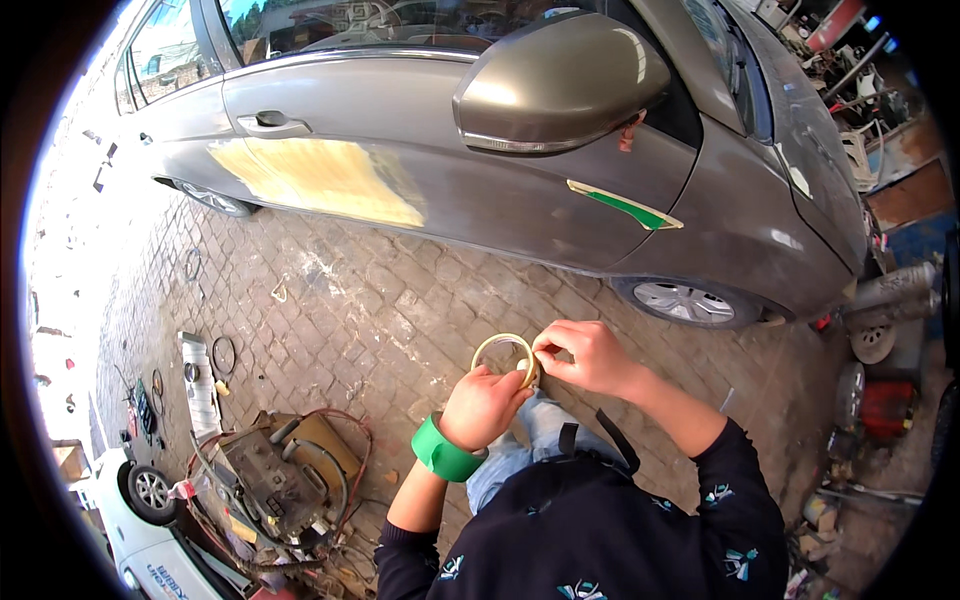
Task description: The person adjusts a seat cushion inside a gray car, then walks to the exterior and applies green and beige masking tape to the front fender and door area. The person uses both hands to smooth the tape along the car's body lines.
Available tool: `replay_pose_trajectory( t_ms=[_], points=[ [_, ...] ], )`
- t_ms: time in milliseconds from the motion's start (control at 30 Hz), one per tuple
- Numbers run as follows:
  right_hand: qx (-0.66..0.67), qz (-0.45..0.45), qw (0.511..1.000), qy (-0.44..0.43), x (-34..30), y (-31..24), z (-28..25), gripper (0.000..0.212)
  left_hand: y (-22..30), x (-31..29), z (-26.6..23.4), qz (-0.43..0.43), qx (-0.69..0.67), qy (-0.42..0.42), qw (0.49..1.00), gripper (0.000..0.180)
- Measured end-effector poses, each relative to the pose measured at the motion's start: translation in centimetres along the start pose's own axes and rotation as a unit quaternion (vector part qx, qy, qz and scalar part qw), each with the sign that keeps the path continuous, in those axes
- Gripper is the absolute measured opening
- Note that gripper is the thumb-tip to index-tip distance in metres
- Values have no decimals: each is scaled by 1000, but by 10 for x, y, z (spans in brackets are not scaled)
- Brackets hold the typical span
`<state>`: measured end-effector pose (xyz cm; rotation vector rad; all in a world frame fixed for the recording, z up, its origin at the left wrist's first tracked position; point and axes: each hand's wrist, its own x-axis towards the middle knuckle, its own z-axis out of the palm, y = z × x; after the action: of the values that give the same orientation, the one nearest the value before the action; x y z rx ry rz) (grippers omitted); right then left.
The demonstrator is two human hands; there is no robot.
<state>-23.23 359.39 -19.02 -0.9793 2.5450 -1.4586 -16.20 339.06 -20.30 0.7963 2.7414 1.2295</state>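
A roll of yellowish masking tape (505, 341) is gripped by my left hand (482, 404), fingers closed round its lower rim. Against the roll's right side, my right hand (588, 357) pinches with thumb and forefinger; whether a tape end lies between them is too small to see. A wide roll of green tape (446, 451) hangs round my left wrist like a bracelet. Beyond my hands stands a grey-brown car (500, 195). Its front door carries a pale yellow filler patch (310, 178), and a green piece edged with tape strips (630, 208) sits near the front wheel.
The car's side mirror (560, 85) juts out toward me. At the lower left, a machine with hoses (290, 480) lies on the brick paving (370, 300), near a small white vehicle (150, 540). Metal parts and a red container (888, 408) crowd the right side.
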Motion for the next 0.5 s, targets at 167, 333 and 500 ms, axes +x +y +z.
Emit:
replay_pose_trajectory(
  t_ms=[167, 333, 500],
  points=[
    [-85, -9, 995, -52, 16, -9, 14, 13, -24, -6, -17, 23, -30, -27, 999, 14],
    [-85, 40, 995, -46, 29, -28, 37, 16, -57, -26, -44, -1, 27, -37, 999, 15],
    [-20, 91, 995, 23, 40, -53, 50, 15, -86, -48, -80, -8, -90, -36, 995, 14]
  ],
)
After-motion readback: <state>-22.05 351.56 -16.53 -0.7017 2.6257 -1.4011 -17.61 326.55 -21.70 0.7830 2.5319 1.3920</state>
